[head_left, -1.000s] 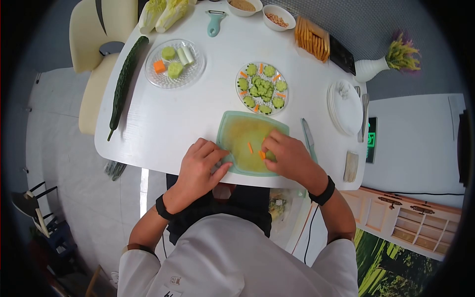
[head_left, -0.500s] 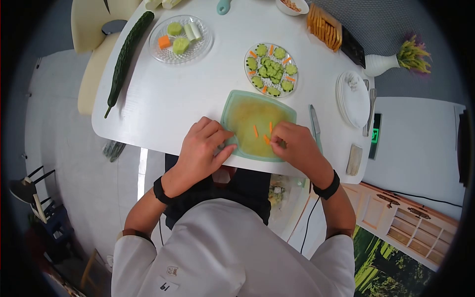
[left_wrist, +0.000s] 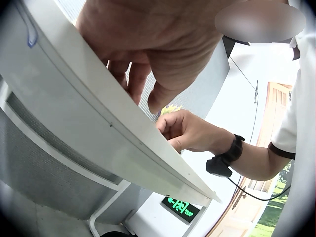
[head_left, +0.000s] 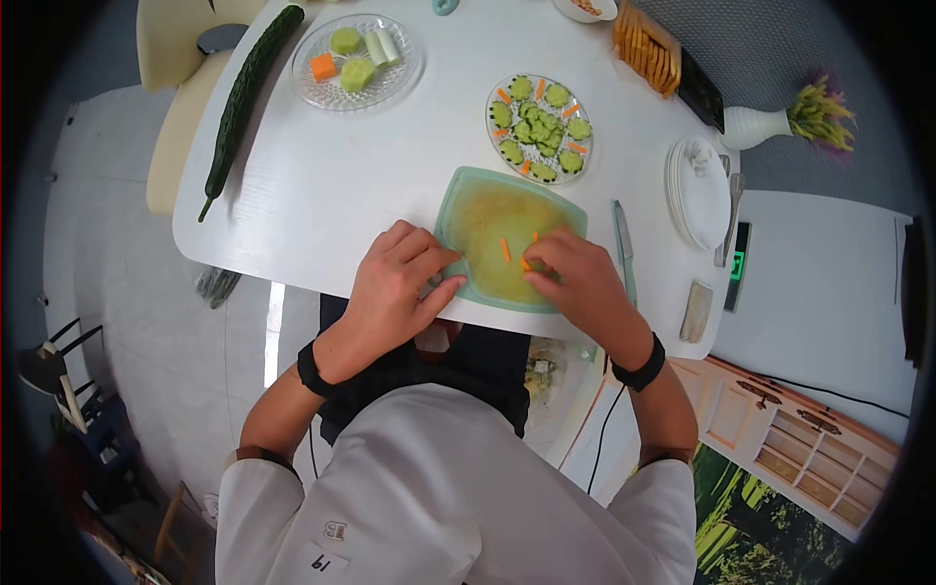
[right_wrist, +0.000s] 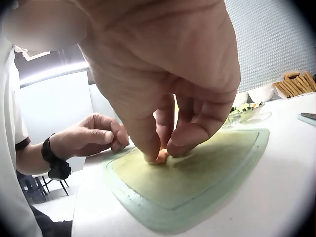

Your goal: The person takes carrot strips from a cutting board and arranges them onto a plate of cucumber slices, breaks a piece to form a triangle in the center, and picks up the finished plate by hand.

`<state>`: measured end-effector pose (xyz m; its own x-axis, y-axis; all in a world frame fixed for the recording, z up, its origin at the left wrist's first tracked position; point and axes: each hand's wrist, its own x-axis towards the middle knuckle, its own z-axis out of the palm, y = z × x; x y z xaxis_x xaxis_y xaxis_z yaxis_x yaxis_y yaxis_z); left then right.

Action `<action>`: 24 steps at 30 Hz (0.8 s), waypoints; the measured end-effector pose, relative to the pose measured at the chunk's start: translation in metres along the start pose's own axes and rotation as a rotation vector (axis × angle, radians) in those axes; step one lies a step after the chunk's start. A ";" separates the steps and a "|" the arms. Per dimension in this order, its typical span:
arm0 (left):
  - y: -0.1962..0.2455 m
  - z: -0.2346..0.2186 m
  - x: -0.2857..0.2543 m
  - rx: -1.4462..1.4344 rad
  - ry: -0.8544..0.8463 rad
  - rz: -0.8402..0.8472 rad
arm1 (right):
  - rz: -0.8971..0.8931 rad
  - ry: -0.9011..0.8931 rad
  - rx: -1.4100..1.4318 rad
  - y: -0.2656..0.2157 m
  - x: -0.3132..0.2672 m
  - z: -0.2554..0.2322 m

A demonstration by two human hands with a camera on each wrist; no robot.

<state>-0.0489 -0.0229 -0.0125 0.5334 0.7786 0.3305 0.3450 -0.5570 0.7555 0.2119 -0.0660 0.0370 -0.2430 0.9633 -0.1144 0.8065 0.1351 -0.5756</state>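
My right hand (head_left: pixel 585 278) is over the right part of the green cutting board (head_left: pixel 483 200), its thumb and fingertips pinching a small carrot strip (right_wrist: pixel 161 157) against the surface. Another carrot strip (head_left: pixel 505 250) lies loose to the left of those fingers, and the end of one more shows just beyond them. At the board's left edge rests my left hand (head_left: pixel 400 283), fingers loosely bent and thumb apart, with nothing held. Behind the board, a glass plate (head_left: pixel 542 78) carries cucumber slices and carrot strips arranged in a ring around a green pile.
A knife (head_left: pixel 624 244) lies right of the board, near stacked white plates (head_left: pixel 694 190) and a folded cloth (head_left: pixel 696 312). At the left are a long cucumber (head_left: pixel 244 97) and a clear plate (head_left: pixel 312 93) of vegetable chunks. Packed biscuits (head_left: pixel 645 49) stand at the back right.
The head view has tilted, so the table things sit higher. My right hand drew back from the carrot strips, then its fingertips came down on one again. My left hand stayed at the board's edge.
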 end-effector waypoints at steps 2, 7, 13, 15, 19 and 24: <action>0.000 0.000 0.000 -0.003 -0.003 -0.004 | -0.001 0.010 -0.007 0.000 0.000 0.004; 0.001 0.001 0.001 -0.015 0.012 -0.002 | 0.041 0.046 0.038 -0.005 0.000 0.009; 0.001 0.000 0.001 -0.032 0.018 -0.005 | 0.024 0.115 0.004 -0.005 -0.002 0.008; 0.002 -0.001 0.001 -0.034 -0.001 -0.017 | 0.032 0.123 0.084 -0.004 -0.003 0.001; 0.001 0.000 0.001 -0.032 0.002 -0.006 | 0.137 0.136 0.234 -0.004 -0.002 -0.028; 0.000 0.002 0.001 -0.019 0.020 0.003 | 0.132 0.284 0.092 0.009 0.013 -0.049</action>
<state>-0.0464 -0.0227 -0.0136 0.5187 0.7826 0.3442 0.3281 -0.5540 0.7651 0.2429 -0.0411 0.0701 0.0311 0.9991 0.0296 0.7656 -0.0048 -0.6433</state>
